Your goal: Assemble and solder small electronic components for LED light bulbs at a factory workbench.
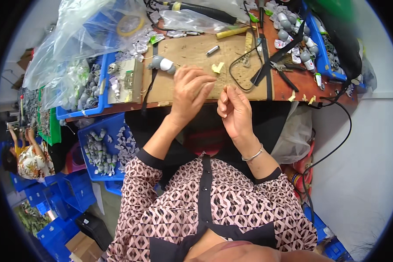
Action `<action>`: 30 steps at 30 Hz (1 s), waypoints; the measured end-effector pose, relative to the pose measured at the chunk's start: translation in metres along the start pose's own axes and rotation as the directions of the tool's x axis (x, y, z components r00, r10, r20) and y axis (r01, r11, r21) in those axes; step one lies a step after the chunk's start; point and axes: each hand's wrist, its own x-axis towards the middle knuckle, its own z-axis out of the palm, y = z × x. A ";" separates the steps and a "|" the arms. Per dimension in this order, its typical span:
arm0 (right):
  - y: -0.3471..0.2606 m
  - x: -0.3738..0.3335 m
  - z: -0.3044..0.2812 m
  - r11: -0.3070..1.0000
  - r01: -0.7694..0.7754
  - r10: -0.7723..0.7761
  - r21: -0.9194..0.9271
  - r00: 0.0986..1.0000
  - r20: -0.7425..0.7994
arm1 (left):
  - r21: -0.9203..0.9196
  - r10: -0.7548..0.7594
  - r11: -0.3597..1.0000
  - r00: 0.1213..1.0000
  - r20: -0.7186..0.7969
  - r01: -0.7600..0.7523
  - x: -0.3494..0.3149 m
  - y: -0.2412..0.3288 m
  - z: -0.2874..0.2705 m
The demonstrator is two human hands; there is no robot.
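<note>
My left hand (190, 91) is over the near edge of the worktable, its fingers bent together and pointing right. Whatever may be between its fingers and thumb is hidden. Just beyond its knuckles is a grey rounded part with a white label (165, 64) and thin wire at its far end; I cannot tell whether hand and part touch. My right hand (236, 109), wearing a bracelet, is a little apart to the right, thumb against curled fingers. Anything in that pinch is too small to make out. Beyond both hands, pale yellow tape scraps (218, 67) lie on a cardboard sheet (192, 50).
A small metal cylinder (212, 50), a black cable loop (231, 70) and pliers (286, 72) lie on the table. A boxy device (125, 81) stands left. Blue bins (102, 94) of grey parts flank the work area. Another person (32, 159) works far left.
</note>
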 end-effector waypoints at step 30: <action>-0.152 0.016 -0.044 -0.330 0.446 -0.449 -0.832 0.701 0.554 | -0.583 -0.418 0.597 0.834 0.361 0.551 0.001 -0.041 -0.009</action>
